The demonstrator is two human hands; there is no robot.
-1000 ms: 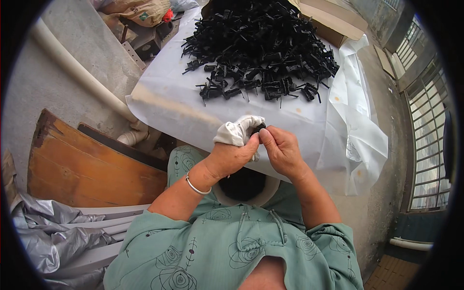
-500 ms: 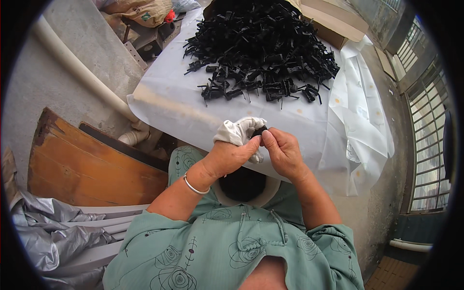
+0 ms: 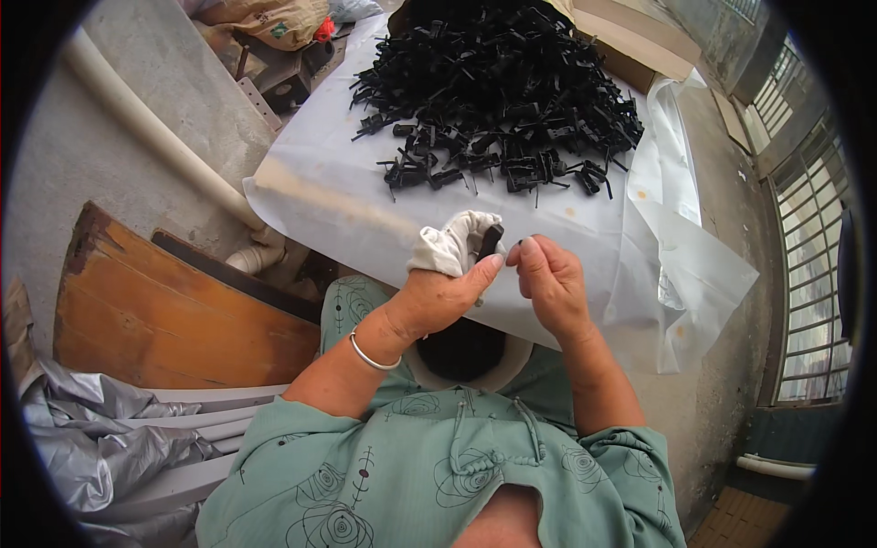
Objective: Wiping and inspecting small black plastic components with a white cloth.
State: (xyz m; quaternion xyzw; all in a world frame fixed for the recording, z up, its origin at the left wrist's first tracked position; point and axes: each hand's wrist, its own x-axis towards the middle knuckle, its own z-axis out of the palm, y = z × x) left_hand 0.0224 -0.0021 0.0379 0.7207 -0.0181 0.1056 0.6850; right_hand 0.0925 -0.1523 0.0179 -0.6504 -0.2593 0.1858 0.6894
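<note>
My left hand (image 3: 448, 274), partly covered by a white cloth glove (image 3: 443, 247) with the thumb bare, grips a small black plastic part (image 3: 491, 240) upright between thumb and gloved fingers. Just to its right, my right hand (image 3: 554, 283) is closed in a pinch, a short gap from the part. A tiny dark bit shows at its fingertips, too small to name. Beyond both hands, a large heap of similar black plastic parts (image 3: 502, 110) with thin prongs covers the far half of the table. Under my wrists, between my knees, a pale round container (image 3: 519, 363) holds something black.
Translucent plastic sheeting (image 3: 347, 205) covers the table and hangs over its right edge. An open cardboard box (image 3: 630, 46) stands behind the heap. To the left are an orange-brown wooden board (image 3: 164, 310), a pale pipe (image 3: 155, 123) and silver sheeting (image 3: 100, 447). A barred window (image 3: 808, 274) is at right.
My right hand has drawn away from the left, to the right and slightly down, leaving the black part in the left hand more exposed. The hanging sheeting at right has swung outward.
</note>
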